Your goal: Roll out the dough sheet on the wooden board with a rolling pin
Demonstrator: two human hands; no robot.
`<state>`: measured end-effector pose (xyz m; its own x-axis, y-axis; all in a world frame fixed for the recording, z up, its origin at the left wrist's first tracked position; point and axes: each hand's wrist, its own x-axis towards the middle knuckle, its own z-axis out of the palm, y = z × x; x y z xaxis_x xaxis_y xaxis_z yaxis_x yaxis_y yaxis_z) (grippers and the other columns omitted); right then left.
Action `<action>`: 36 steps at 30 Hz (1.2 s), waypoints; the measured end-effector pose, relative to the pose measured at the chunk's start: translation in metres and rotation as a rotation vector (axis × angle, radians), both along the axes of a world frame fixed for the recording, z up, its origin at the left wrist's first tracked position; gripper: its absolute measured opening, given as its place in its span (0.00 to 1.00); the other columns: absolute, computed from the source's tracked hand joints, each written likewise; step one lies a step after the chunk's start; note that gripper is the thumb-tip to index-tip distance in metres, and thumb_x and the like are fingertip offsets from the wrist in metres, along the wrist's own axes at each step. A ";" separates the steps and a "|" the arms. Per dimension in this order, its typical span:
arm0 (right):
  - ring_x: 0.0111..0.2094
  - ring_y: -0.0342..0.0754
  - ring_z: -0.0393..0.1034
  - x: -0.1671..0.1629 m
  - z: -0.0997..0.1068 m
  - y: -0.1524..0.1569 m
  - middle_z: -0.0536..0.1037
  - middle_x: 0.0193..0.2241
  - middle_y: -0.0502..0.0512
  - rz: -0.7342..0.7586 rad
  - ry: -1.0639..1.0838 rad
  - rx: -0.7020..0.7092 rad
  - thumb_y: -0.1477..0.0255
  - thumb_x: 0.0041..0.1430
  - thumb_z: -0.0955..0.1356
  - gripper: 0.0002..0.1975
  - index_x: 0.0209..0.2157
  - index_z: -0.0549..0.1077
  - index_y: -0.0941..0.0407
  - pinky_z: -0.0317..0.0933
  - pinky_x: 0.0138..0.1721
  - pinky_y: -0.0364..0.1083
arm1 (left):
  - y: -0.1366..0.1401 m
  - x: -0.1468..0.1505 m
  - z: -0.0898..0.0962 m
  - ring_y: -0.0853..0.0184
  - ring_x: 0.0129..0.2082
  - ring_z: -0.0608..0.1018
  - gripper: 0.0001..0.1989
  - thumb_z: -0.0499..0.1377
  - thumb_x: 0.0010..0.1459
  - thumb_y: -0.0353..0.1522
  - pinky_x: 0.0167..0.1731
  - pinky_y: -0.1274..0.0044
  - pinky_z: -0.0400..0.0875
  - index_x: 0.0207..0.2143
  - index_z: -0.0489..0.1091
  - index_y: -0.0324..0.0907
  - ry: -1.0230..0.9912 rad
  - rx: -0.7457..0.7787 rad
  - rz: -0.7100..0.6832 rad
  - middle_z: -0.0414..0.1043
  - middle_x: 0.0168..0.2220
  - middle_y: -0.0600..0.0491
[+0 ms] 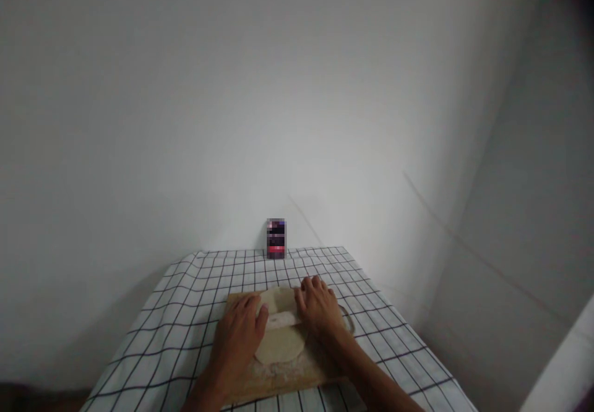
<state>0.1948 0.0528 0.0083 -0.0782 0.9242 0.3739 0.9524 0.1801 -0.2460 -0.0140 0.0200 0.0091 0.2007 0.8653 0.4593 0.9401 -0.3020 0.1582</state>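
Observation:
A flat sheet of pale dough (279, 345) lies on a wooden board (260, 390) dusted with flour. Across its middle runs a floury rolling pin (282, 320), with dough showing on its far and near sides. My left hand (240, 330) is over the pin's left end, fingers curled forward and thumb towards the middle. Over the right end, my right hand (319, 307) presses down with bent fingers. Both ends of the pin are hidden under the hands.
A checked cloth (241, 270) covers the table beneath the board. At the back, a small dark box-like item (276, 239), blurred out, stands against the white wall (297, 121). A loop-shaped handle or cord (348, 319) shows at the board's right side.

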 end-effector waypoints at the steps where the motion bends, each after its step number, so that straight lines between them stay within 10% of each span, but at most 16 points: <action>1: 0.46 0.56 0.75 0.000 0.001 -0.002 0.79 0.43 0.63 0.004 0.000 -0.016 0.60 0.75 0.55 0.19 0.44 0.72 0.54 0.62 0.46 0.51 | -0.001 0.000 0.001 0.59 0.54 0.78 0.16 0.48 0.71 0.32 0.56 0.65 0.71 0.49 0.74 0.42 -0.004 -0.010 0.003 0.78 0.53 0.45; 11: 0.36 0.56 0.78 0.015 0.018 -0.004 0.82 0.34 0.61 0.016 -0.015 -0.134 0.56 0.75 0.54 0.25 0.40 0.75 0.53 0.61 0.38 0.49 | -0.006 0.013 0.012 0.60 0.53 0.78 0.18 0.46 0.72 0.35 0.57 0.68 0.67 0.47 0.76 0.43 -0.006 -0.108 0.020 0.80 0.51 0.47; 16: 0.49 0.54 0.73 0.027 0.010 0.004 0.80 0.44 0.60 0.133 -0.016 -0.012 0.60 0.76 0.53 0.24 0.42 0.77 0.52 0.60 0.50 0.51 | -0.003 0.023 0.009 0.58 0.51 0.79 0.16 0.47 0.71 0.36 0.55 0.66 0.67 0.45 0.75 0.43 0.022 -0.044 0.022 0.80 0.48 0.47; 28: 0.36 0.53 0.78 -0.006 0.018 0.117 0.82 0.28 0.61 0.282 0.012 -0.257 0.45 0.72 0.47 0.43 0.27 0.80 0.55 0.62 0.40 0.46 | 0.048 0.017 0.028 0.53 0.46 0.79 0.20 0.46 0.72 0.36 0.39 0.67 0.71 0.42 0.78 0.44 0.192 -0.138 0.135 0.80 0.41 0.44; 36: 0.37 0.51 0.79 -0.018 0.020 0.141 0.84 0.32 0.60 0.295 0.001 -0.230 0.50 0.75 0.48 0.40 0.30 0.82 0.54 0.62 0.42 0.46 | 0.087 0.002 0.028 0.56 0.42 0.83 0.21 0.46 0.70 0.39 0.40 0.68 0.72 0.39 0.79 0.43 0.058 -0.236 0.222 0.83 0.40 0.45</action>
